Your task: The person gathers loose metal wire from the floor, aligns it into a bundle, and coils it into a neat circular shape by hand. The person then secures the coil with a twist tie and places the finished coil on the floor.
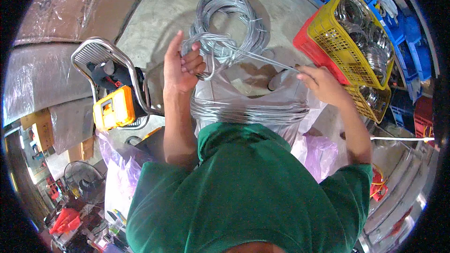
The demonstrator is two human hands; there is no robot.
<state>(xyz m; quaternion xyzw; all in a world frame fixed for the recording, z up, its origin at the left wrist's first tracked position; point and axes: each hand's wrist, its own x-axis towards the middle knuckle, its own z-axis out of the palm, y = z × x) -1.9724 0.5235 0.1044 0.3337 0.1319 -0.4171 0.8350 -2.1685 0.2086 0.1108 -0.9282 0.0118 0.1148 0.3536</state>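
Observation:
My left hand (184,68) is raised, its lower fingers curled round a looped bundle of grey metal wire (220,42). Its thumb and forefinger point upward, partly apart. From that bundle, straight strands run to the right, where my right hand (321,84) pinches their far end. The strands look taut between both hands. Beyond them a large round coil of the same wire (255,26) lies on the concrete floor. Across my lap, on clear plastic sheeting (225,89), rests another stack of wire (248,111). Whether it joins the held bundle I cannot tell.
To the right, a yellow crate (328,30) of shiny metal rings stands by a red crate (304,42), with blue bins (403,23) behind. At left is a metal-framed chair (140,79) carrying an orange case (114,108). Wrapped boxes (75,11) line the far left.

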